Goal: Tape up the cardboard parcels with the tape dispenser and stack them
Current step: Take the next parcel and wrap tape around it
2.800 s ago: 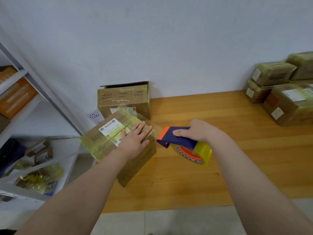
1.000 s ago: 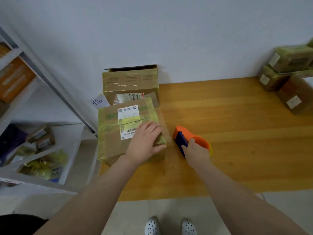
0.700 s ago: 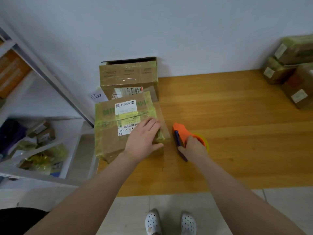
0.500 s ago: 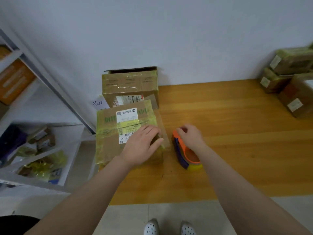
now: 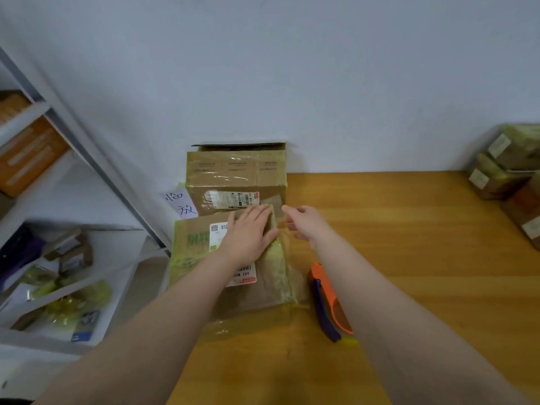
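Observation:
A cardboard parcel (image 5: 201, 258) wrapped in yellowish tape, with a white label, lies at the left end of the wooden table (image 5: 409, 258). My left hand (image 5: 248, 235) rests flat on its top, fingers straight. My right hand (image 5: 304, 225) hovers just right of the parcel's far corner, fingers loosely spread, holding nothing. The orange and blue tape dispenser (image 5: 328, 302) lies on the table right of the parcel, partly hidden under my right forearm.
A bigger cardboard box (image 5: 236, 176) stands against the white wall behind the parcel, with a handwritten note (image 5: 182, 203) beside it. Several taped parcels (image 5: 508, 171) are stacked at the table's far right. A white shelf unit (image 5: 58, 229) with small items stands left.
My right hand has let go of the tape dispenser, left it on the table, and moved up to the parcel's far right corner. My left hand has slid further up the parcel's top.

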